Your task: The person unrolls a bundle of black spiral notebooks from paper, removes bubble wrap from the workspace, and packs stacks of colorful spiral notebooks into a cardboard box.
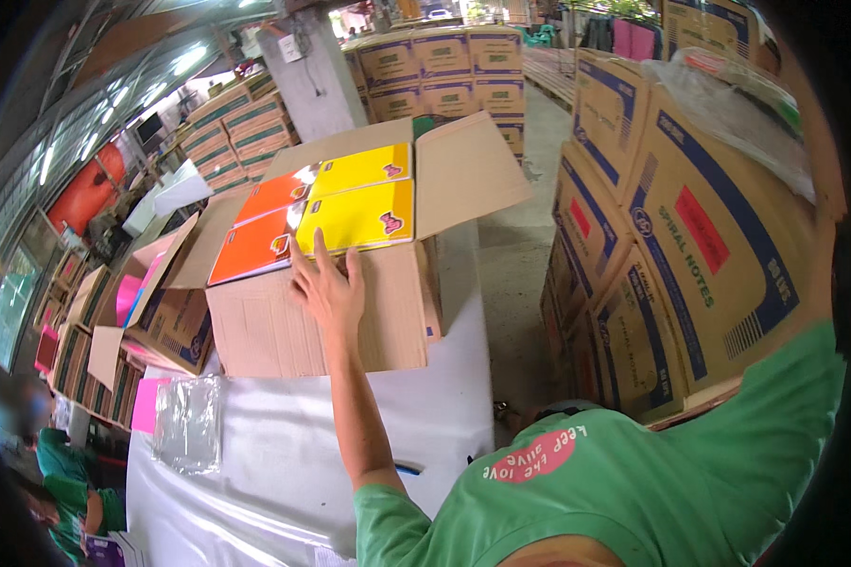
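My left hand (329, 288) is stretched over the near edge of an open cardboard box (312, 326), its fingers spread and holding nothing. The fingertips lie at the seam between a yellow notebook (355, 215) and an orange notebook (249, 248), apparently touching the covers. Behind these lie another yellow notebook (364, 170) and another orange notebook (272, 197), level with the box's top. The box's right flap (471, 175) is folded outward. My right arm (823, 227) rises along the right rim of the picture, and its hand is out of view.
The box stands on a white-covered table (284, 454) with clear plastic sleeves (189, 425) and a blue pen-like object (408, 469). Left of it sits another open box (170, 321). Stacked cartons (719, 255) rise close on my right. People in green (71, 501) are at lower left.
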Demonstrator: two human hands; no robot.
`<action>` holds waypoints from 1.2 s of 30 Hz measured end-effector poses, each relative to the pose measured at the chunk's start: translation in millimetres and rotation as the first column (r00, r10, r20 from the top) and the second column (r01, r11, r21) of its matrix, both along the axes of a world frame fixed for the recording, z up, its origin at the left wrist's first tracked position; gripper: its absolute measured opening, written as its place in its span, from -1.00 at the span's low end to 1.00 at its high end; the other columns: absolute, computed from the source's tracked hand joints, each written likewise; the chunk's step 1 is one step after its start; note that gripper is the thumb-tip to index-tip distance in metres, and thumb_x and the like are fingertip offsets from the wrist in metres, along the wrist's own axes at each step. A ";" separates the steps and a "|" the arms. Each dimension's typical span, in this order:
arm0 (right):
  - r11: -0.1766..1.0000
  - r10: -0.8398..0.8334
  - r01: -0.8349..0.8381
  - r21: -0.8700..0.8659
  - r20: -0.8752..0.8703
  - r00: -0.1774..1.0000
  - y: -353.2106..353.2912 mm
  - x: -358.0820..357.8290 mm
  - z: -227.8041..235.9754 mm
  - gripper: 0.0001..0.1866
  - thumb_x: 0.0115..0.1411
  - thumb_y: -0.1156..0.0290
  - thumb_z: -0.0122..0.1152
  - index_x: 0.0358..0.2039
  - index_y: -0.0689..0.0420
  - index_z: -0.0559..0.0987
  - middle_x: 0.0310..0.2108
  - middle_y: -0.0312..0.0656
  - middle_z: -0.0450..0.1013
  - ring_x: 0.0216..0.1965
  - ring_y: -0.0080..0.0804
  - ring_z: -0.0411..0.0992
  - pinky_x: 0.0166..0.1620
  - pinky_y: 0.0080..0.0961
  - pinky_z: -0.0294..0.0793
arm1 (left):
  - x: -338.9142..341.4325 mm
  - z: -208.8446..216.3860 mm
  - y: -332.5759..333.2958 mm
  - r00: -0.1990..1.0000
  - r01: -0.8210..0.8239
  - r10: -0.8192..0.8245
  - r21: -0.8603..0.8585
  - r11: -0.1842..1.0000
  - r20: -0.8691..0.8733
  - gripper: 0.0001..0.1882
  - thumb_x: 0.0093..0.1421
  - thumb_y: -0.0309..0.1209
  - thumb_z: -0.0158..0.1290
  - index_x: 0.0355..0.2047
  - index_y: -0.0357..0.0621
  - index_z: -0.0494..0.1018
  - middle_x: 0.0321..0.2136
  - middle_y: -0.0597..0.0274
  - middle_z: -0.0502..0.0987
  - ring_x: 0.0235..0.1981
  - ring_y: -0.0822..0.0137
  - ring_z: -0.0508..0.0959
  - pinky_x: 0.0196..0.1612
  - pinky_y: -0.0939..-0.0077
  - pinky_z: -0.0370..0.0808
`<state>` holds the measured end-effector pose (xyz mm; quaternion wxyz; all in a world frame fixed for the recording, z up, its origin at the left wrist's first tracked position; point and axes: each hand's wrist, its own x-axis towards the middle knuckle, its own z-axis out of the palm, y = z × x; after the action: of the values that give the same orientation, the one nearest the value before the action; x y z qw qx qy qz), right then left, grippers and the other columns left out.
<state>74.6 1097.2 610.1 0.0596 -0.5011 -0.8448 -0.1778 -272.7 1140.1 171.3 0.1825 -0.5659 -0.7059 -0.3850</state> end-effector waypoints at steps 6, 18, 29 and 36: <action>0.823 0.422 -0.459 -0.335 -0.180 0.889 99.9 -113.5 -66.7 -0.25 0.03 -0.05 0.18 0.13 0.14 0.27 0.08 0.00 0.27 0.07 -0.20 0.26 0.07 -0.29 0.27 | -11.7 9.1 1.4 0.983 0.150 -0.158 0.096 0.984 0.089 -0.29 0.10 0.00 0.00 0.15 -0.15 0.12 0.19 -0.19 -0.04 0.18 -0.14 0.07 0.11 -0.08 0.06; 0.823 0.067 -0.194 -0.534 -0.248 0.967 383.7 -219.5 -323.5 -0.18 0.15 -0.28 -0.29 -0.14 0.35 0.48 -0.09 0.21 0.37 -0.02 0.03 0.34 0.02 -0.23 0.32 | 23.6 -90.2 8.4 0.968 0.221 -0.174 0.277 0.935 -0.183 -0.40 0.08 0.02 -0.06 0.01 -0.12 0.27 -0.05 0.00 0.18 0.04 -0.04 0.17 0.07 0.00 0.07; 0.420 -0.071 -0.473 -0.774 -0.548 0.834 408.2 -230.4 -353.3 -0.27 0.11 -0.21 -0.04 0.12 0.08 0.30 0.09 -0.14 0.29 0.11 -0.27 0.23 0.08 -0.36 0.25 | 48.0 -6.4 -15.5 0.905 0.167 -0.181 0.068 0.984 0.384 -0.30 0.05 -0.29 0.06 0.16 -0.22 0.08 0.10 -0.04 0.11 0.15 0.01 0.10 0.16 0.24 0.06; 0.187 -0.118 -0.642 -0.743 -0.666 0.736 431.9 -236.9 -372.7 -0.39 0.13 -0.11 0.03 0.07 0.04 0.36 0.01 -0.20 0.37 -0.06 -0.46 0.36 -0.04 -0.55 0.33 | 59.6 81.3 -9.6 -0.387 0.151 -0.331 0.413 0.898 0.861 -0.08 0.12 0.10 -0.11 0.28 -0.03 -0.32 0.30 0.21 -0.31 0.31 0.28 -0.29 0.28 0.20 -0.28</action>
<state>-162.2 1529.1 237.5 0.0330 -0.2878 -0.7782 0.5573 -213.1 1130.4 252.6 -0.5194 -0.1462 -0.3901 -0.7461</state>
